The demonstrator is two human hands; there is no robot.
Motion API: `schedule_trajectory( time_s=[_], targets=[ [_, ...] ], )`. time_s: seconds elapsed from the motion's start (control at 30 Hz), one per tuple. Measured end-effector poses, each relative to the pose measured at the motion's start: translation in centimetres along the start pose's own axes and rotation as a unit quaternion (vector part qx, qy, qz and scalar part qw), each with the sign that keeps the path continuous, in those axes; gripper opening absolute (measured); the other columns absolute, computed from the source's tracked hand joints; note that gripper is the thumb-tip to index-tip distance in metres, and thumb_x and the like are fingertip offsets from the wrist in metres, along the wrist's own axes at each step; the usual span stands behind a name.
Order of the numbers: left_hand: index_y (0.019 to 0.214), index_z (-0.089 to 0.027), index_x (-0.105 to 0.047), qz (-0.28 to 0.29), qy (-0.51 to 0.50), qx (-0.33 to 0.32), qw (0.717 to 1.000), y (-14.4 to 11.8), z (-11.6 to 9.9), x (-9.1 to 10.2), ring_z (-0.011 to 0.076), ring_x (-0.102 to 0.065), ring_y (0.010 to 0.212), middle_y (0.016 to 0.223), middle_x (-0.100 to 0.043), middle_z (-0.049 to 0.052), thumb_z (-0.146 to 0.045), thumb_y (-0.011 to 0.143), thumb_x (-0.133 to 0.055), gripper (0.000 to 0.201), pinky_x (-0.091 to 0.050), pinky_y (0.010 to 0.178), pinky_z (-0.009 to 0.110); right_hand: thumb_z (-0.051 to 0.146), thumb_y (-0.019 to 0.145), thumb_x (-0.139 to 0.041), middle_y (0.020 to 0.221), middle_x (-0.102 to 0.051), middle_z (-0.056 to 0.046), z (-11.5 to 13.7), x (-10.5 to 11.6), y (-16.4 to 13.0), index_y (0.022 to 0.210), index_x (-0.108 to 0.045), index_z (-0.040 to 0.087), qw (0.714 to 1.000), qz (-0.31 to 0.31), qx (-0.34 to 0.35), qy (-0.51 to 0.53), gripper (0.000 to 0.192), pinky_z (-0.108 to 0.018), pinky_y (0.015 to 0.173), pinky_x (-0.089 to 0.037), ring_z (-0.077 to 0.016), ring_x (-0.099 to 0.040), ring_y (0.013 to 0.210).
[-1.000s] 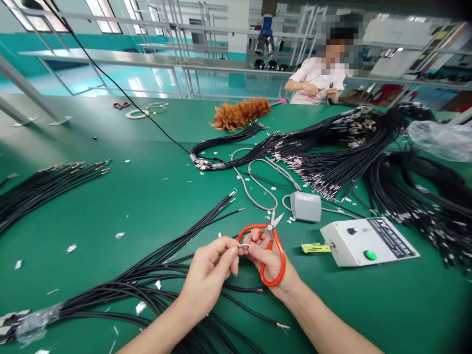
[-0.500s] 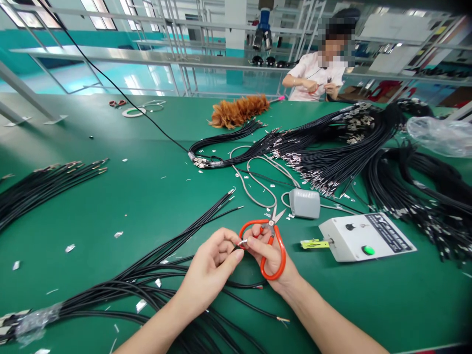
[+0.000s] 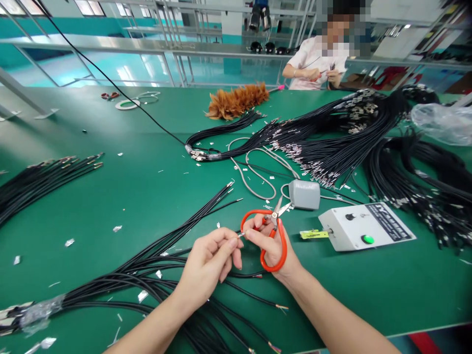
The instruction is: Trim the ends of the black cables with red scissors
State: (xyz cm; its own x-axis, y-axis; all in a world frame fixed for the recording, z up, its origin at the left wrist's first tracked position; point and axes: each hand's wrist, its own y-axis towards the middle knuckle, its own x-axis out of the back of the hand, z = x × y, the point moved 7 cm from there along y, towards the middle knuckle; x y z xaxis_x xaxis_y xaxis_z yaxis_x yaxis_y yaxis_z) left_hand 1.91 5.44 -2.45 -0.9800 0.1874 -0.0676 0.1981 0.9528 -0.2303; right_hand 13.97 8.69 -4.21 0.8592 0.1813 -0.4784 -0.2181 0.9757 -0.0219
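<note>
My left hand [image 3: 211,263] pinches a black cable close to its silvery stripped end [image 3: 241,235]. Around the handles of red-handled scissors [image 3: 283,241] is my right hand [image 3: 271,248], its thumb and forefinger at the cable's tip. The scissors' blades [image 3: 282,209] point away from me and stand apart. Below and left of my hands lies a bundle of black cables [image 3: 147,263], some with coloured wires [image 3: 282,308] bared at the ends. Clear plastic [image 3: 44,312] wraps the bundle at the lower left.
Right of my hands sits a white control box [image 3: 363,228] with a green button; a grey pedal-like block [image 3: 304,194] is behind it. Large heaps of black cables [image 3: 332,142] cover the right side. A feather duster [image 3: 238,101] lies farther back. Across the table a person [image 3: 319,61] holds orange-handled scissors.
My left hand has drawn slightly left and its fingers have shifted on the cable end. The right hand keeps the scissors. The whole view has shifted a little.
</note>
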Motion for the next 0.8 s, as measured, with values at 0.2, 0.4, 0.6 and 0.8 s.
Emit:
schedule_trajectory(
  time_s=[0.2, 0.4, 0.6, 0.8],
  targets=[
    [0.079, -0.014, -0.058, 0.035, -0.036, 0.035, 0.998, 0.3, 0.7, -0.2, 0.0033, -0.028, 0.035, 0.050, -0.059, -0.001, -0.046, 0.087, -0.056, 0.033, -0.016, 0.037, 0.017, 0.024, 0.073, -0.076, 0.072, -0.063, 0.002, 0.2, -0.1, 0.1, 0.075, -0.051, 0.022, 1.000, 0.003, 0.013, -0.011, 0.025, -0.028, 0.070, -0.046, -0.0135, -0.056, 0.068],
    [0.077, -0.014, -0.060, 0.035, -0.073, 0.051, 0.995, 0.4, 0.8, -0.1, 0.0041, -0.028, 0.038, 0.047, -0.055, -0.002, -0.046, 0.084, -0.061, 0.033, -0.014, 0.040, 0.017, 0.027, 0.072, -0.076, 0.073, -0.063, 0.002, -0.3, -0.1, 0.3, 0.075, -0.050, 0.023, 1.000, -0.003, 0.012, -0.018, 0.027, -0.029, 0.070, -0.046, -0.0142, -0.056, 0.068],
    [0.079, -0.013, -0.061, 0.013, -0.085, 0.031, 0.996, 0.6, 0.3, 0.4, 0.0040, -0.028, 0.041, 0.048, -0.051, -0.004, -0.044, 0.083, -0.063, 0.032, -0.014, 0.041, 0.018, 0.040, 0.073, -0.076, 0.074, -0.059, 0.001, 1.0, 0.3, 0.2, 0.076, -0.053, 0.021, 0.989, -0.009, -0.019, -0.145, 0.030, -0.029, 0.068, -0.045, -0.0142, -0.053, 0.068],
    [0.080, -0.013, -0.061, -0.013, -0.100, 0.025, 0.995, 0.4, -0.6, 1.0, 0.0040, -0.031, 0.042, 0.052, -0.053, -0.003, -0.041, 0.082, -0.064, 0.028, -0.016, 0.042, 0.019, 0.050, 0.081, -0.065, 0.058, -0.042, 0.005, 2.0, 1.0, -1.9, 0.064, -0.047, 0.021, 0.894, 0.078, -0.125, -0.422, 0.038, -0.024, 0.050, -0.030, -0.0117, -0.037, 0.054]
  ],
)
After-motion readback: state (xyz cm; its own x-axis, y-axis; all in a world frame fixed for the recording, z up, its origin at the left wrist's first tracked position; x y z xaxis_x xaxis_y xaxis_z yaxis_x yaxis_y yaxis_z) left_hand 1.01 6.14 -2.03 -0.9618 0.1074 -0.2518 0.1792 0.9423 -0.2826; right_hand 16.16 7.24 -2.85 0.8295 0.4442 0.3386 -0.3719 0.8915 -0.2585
